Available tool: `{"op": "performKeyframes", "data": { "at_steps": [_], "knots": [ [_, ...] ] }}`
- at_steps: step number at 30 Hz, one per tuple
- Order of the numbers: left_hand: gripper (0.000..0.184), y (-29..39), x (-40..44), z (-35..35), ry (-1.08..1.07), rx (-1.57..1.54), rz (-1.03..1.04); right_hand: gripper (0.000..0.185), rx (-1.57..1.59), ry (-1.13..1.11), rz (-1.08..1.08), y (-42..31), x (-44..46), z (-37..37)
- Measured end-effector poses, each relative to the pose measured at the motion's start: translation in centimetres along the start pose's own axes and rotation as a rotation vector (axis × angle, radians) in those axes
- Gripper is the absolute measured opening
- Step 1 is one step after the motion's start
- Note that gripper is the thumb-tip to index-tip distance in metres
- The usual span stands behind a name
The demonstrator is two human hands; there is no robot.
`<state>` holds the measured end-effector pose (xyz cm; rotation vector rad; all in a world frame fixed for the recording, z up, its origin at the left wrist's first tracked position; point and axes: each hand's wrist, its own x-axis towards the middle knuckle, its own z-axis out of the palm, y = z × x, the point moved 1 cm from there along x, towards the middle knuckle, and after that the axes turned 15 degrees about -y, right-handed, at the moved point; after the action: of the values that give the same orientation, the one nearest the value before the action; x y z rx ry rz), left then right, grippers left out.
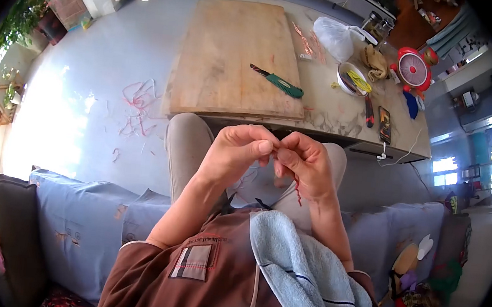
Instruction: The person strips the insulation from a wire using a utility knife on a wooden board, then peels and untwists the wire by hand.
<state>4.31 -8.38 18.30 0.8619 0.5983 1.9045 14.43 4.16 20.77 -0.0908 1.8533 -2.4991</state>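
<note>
My left hand and my right hand meet fingertip to fingertip above my lap, just short of the table edge. Both are closed in a pinch on a thin, crinkled red strand, whose loose end dangles below my right hand. The part between the fingertips is mostly hidden. Beyond my hands, a green-handled utility knife lies on a large wooden board, its blade pointing left.
On the table are copper-coloured strands, a white plastic bag, a bowl with a yellow coil, a red-and-black handled tool and a plugged-in phone. Red and white scraps litter the floor at left.
</note>
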Motion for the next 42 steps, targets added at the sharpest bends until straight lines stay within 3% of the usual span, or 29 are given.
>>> {"op": "performKeyframes", "data": {
  "at_steps": [6, 8, 12, 16, 21, 27, 33, 40, 42],
  "knots": [
    [0.015, -0.9, -0.5, -0.1, 0.048, -0.242, 0.015, 0.012, 0.198, -0.029, -0.128, 0.7, 1.2, 0.9],
    [0.015, -1.2, -0.1, -0.1, 0.060, -0.254, 0.052, 0.013, 0.072, 0.062, -0.114, 1.3, 1.6, 0.0],
    [0.011, -2.5, 0.6, -1.2, 0.305, 0.225, 0.038, 0.014, -0.156, 0.262, -0.183, 2.2, 2.8, -1.2],
    [0.012, -1.8, 1.0, -1.3, 0.276, 0.060, -0.180, 0.012, -0.394, 0.199, -0.135, 2.1, 2.8, -2.4],
    [0.010, -3.1, 2.1, -2.2, 0.376, 0.075, -0.071, 0.014, -0.627, 0.306, -0.176, 2.5, 4.2, -3.2],
    [0.009, -5.5, 2.8, -2.5, 0.401, 0.241, 0.103, 0.013, -1.429, 0.423, -0.355, 1.7, 4.2, -4.2],
    [0.009, -6.2, 3.1, -2.2, 0.357, 0.316, 0.201, 0.009, -1.165, 0.488, -0.421, 2.9, 3.8, -4.3],
    [0.008, -6.1, 2.6, -0.8, 0.299, 0.264, 0.199, 0.010, -0.348, 0.508, -0.388, 3.9, 3.4, -3.9],
    [0.010, -6.0, 2.9, -1.0, 0.306, 0.230, 0.092, 0.008, -0.742, 0.513, -0.354, 3.6, 3.1, -4.6]
  ]
}}
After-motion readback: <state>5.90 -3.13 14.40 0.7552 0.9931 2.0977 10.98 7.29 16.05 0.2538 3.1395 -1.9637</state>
